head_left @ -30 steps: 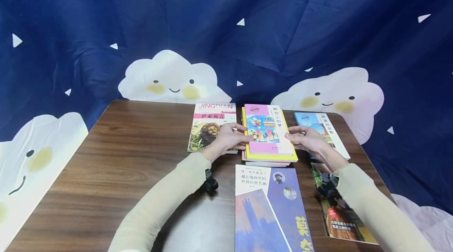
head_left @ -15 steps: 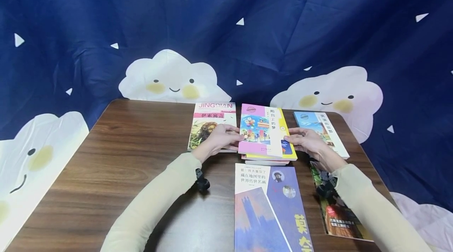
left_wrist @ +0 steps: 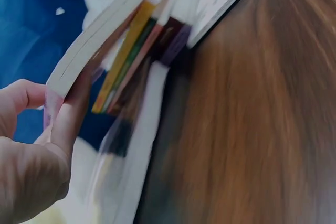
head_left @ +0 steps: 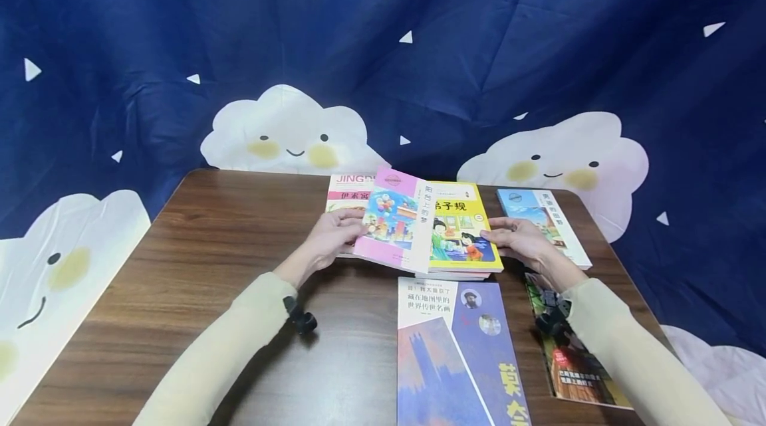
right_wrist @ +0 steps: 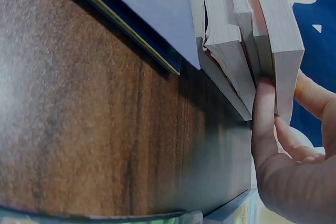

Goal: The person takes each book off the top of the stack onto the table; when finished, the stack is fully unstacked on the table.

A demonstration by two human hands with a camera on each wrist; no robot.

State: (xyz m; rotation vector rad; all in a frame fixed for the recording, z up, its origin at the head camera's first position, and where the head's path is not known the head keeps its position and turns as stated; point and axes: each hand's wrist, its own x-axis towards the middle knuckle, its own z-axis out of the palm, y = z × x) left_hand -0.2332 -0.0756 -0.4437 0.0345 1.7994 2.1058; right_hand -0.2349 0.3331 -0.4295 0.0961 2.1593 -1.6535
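Observation:
My left hand (head_left: 323, 245) pinches the left edge of a pink-and-white paperback book (head_left: 391, 220), which tilts above the table. It overlaps both a JINGDIAN book (head_left: 349, 195) on the left and a yellow book (head_left: 463, 230). In the left wrist view, thumb and fingers close on the edge of this paperback (left_wrist: 89, 51), raised apart from the stack. The yellow book lies on top of a stack of several books (head_left: 457, 276). At its right edge, my right hand (head_left: 529, 243) grips it; the right wrist view shows fingers (right_wrist: 264, 108) against the page edges.
In front of the stack lies a large purple book (head_left: 451, 346). A blue-and-white book (head_left: 546, 223) sits at the back right. Partly under my right forearm is a dark-covered book (head_left: 577, 373). The brown table (head_left: 227, 266) stands before a blue cloud-patterned curtain (head_left: 359, 27).
My left hand has drawn the pink-and-white paperback leftward off the stack and tilted it, uncovering the yellow book's cover. My right hand has stayed at the stack's right edge.

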